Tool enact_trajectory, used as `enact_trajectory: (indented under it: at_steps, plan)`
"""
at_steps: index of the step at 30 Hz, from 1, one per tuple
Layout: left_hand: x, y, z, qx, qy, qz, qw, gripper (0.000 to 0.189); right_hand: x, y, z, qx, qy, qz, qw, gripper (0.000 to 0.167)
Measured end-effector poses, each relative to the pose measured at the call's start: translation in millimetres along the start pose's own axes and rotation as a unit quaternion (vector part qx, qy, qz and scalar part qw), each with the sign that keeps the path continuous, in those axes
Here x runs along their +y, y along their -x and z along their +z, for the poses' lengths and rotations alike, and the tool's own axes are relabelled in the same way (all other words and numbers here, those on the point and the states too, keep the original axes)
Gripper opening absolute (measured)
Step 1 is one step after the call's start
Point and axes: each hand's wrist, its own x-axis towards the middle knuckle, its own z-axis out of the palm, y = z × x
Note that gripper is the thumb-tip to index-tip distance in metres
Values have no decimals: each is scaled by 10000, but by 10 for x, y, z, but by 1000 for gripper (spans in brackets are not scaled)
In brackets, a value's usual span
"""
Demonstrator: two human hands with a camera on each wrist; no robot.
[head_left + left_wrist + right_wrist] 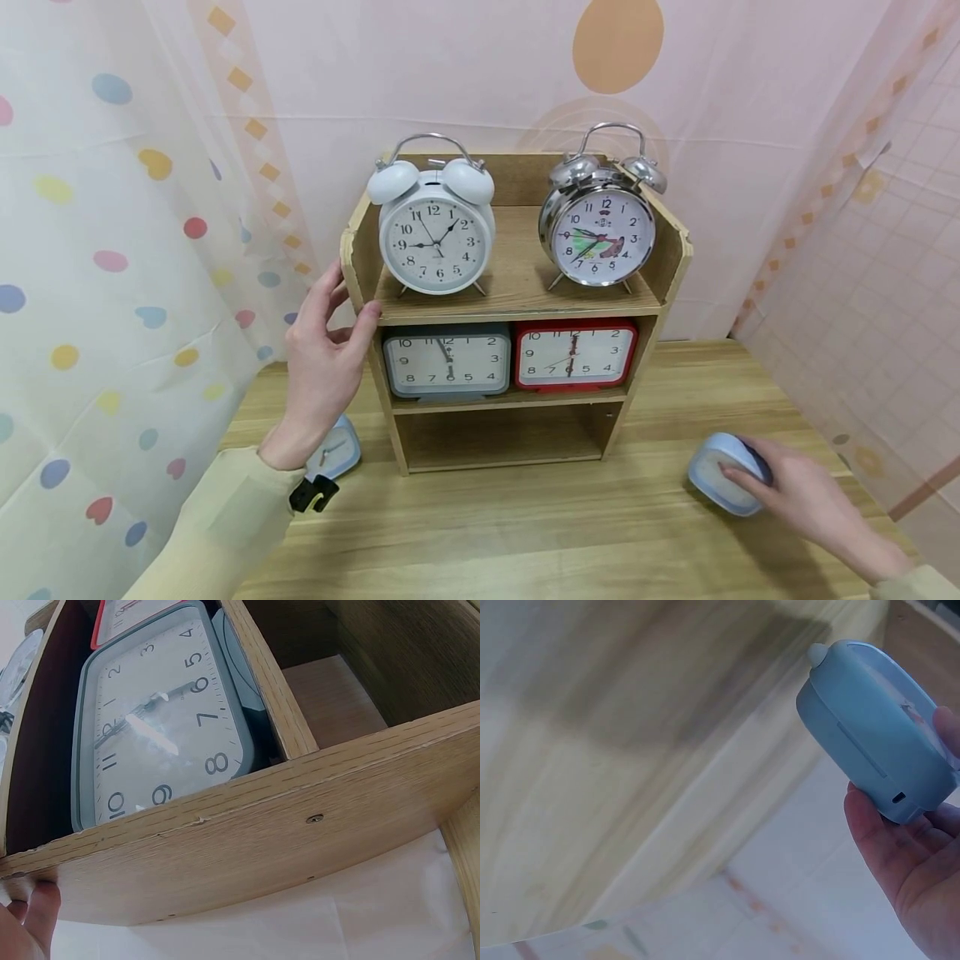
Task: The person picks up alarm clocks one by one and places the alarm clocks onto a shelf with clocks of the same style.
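The work in hand is judged to be partway along: four clocks are seated in a three-tier light-brown wooden shelf, while two smaller ones are found off it. The top tier is occupied by a round white twin-bell alarm clock at left and a round chrome twin-bell alarm clock at right. In the middle tier, a grey-blue rounded rectangular clock and a red-framed rectangular clock are stood side by side, faces outward. No clock is seen in the bottom tier, so that part appears not yet done.

A small light-blue rounded plastic clock is held by the right hand, to the right of the shelf and well apart from it; it is gripped between the thumb on the face side and the fingers behind, and it appears to be lifted off the light wood-grain table. A second small light-blue clock is seen on the table at left, partly covered by the forearm. The shelf's left side is touched near the top tier by the left hand, whose thumb and fingers are parted, with no clock held; how firmly they are pressed cannot be told
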Motion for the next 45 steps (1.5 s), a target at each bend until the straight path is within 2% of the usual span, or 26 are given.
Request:
enact_trajectory:
  at_steps: [11, 26, 45]
  plan:
    - [16, -1, 1, -14, 40, -30, 10000, 59, -372, -48, 0, 539, 238, -642, 9962, 52]
    - [11, -5, 4, 6, 20, 55, 10000, 60, -729, -154, 14, 487, 182, -1049, 9931, 52]
    - [-3, -2, 3, 3, 36, 59, 10000, 61, -1142, -256, 183, 576, 222, -1807, 9816, 50]
